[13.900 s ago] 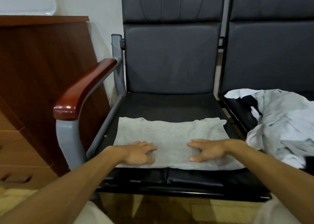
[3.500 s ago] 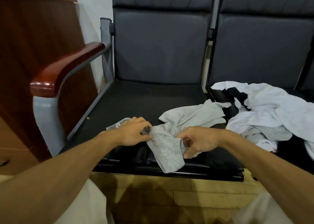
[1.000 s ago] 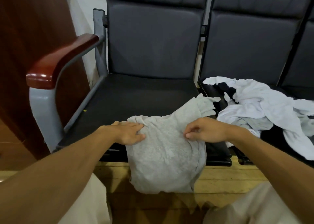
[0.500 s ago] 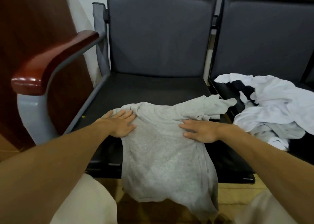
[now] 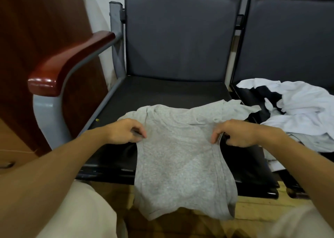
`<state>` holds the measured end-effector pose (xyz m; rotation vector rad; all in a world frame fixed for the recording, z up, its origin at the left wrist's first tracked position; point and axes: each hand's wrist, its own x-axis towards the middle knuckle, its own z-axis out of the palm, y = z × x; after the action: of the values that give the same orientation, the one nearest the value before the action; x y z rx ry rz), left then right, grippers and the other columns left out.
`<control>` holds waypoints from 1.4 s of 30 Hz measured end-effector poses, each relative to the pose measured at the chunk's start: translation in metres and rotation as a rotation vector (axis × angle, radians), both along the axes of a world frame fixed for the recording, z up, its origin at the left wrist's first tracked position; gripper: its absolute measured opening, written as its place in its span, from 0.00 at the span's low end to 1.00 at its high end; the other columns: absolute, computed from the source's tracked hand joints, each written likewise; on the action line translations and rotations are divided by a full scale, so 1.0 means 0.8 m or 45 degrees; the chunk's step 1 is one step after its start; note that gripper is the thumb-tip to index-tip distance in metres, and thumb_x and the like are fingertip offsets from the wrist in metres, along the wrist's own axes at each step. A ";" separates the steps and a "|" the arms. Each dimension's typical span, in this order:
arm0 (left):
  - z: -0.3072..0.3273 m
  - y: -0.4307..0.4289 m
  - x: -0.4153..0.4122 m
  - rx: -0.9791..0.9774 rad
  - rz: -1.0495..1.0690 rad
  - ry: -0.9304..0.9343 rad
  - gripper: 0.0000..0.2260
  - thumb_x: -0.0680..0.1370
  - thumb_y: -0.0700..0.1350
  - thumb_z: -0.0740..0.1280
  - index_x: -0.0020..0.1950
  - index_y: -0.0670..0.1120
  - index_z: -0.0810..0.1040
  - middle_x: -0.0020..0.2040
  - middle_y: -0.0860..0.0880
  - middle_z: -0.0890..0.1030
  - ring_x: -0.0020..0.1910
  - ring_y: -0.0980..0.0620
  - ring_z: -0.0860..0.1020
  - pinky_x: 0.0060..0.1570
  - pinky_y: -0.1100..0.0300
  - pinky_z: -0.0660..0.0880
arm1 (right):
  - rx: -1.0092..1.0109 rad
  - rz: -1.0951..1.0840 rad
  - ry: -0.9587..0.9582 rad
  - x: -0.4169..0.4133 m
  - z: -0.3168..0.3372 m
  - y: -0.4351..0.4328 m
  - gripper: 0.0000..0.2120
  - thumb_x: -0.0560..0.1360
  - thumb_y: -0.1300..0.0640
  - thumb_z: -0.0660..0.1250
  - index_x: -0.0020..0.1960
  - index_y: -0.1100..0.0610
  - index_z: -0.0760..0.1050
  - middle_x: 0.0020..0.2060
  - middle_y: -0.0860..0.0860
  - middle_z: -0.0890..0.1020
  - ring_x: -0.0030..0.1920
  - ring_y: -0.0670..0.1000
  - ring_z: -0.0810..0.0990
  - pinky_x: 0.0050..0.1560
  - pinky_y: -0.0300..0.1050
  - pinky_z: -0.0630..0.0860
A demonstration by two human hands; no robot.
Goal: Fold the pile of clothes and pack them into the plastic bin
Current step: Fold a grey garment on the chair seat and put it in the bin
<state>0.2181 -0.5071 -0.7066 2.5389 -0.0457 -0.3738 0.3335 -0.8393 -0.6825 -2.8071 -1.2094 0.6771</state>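
Over on the far left, the wooden armrest (image 5: pixel 72 60) is bordering the black seat (image 5: pixel 162 96) that is serving as the folding surface. Moving across, the left hand (image 5: pixel 124 131) is pinching the left side edge of the grey T-shirt (image 5: pixel 180 156), fingers curling onto the cloth just below the sleeve. That shirt is lying with its collar end flat on the seat and its lower half hanging over the front edge toward the floor, so the body is stretching between the two grips and draping below them. On the other side, the right hand (image 5: pixel 236 134) is gripping the right side edge, thumb and fingers closing on the fabric at about the same height. Both hands look to be drawing the cloth taut and square, probably to smooth it for a first fold. Further right, the pile of clothes (image 5: pixel 298 111), white and dark, is waiting on the neighbouring chair (image 5: pixel 289 39), and the plastic bin is not showing anywhere.
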 end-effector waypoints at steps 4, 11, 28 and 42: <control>-0.001 0.016 -0.005 0.064 0.012 -0.031 0.11 0.77 0.44 0.70 0.58 0.51 0.81 0.55 0.59 0.77 0.56 0.62 0.73 0.51 0.79 0.65 | 0.108 -0.004 0.010 -0.002 -0.009 -0.001 0.15 0.73 0.61 0.71 0.58 0.49 0.79 0.52 0.39 0.77 0.53 0.38 0.74 0.48 0.22 0.67; -0.013 0.008 0.015 0.183 0.050 -0.144 0.03 0.73 0.46 0.74 0.46 0.52 0.83 0.47 0.58 0.79 0.48 0.61 0.76 0.48 0.73 0.69 | 0.204 -0.080 -0.055 -0.001 -0.020 0.013 0.05 0.74 0.59 0.71 0.50 0.53 0.82 0.48 0.45 0.81 0.50 0.44 0.79 0.56 0.40 0.75; 0.005 0.007 0.010 0.194 0.569 -0.331 0.17 0.78 0.62 0.59 0.40 0.52 0.77 0.39 0.52 0.79 0.41 0.52 0.78 0.48 0.50 0.77 | 0.587 -0.333 -0.285 -0.006 -0.009 0.050 0.03 0.81 0.53 0.55 0.51 0.50 0.67 0.39 0.52 0.80 0.42 0.55 0.79 0.47 0.57 0.76; 0.021 0.005 -0.037 0.111 0.565 -0.197 0.06 0.81 0.43 0.63 0.54 0.43 0.77 0.49 0.46 0.78 0.52 0.48 0.77 0.46 0.60 0.67 | 0.711 -0.635 -0.186 -0.033 0.010 0.017 0.11 0.81 0.59 0.59 0.44 0.62 0.76 0.35 0.51 0.76 0.38 0.49 0.75 0.36 0.38 0.69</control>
<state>0.1889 -0.5029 -0.6899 2.5635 0.4768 -0.0039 0.3070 -0.8254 -0.6749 -2.5274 -0.5372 0.0814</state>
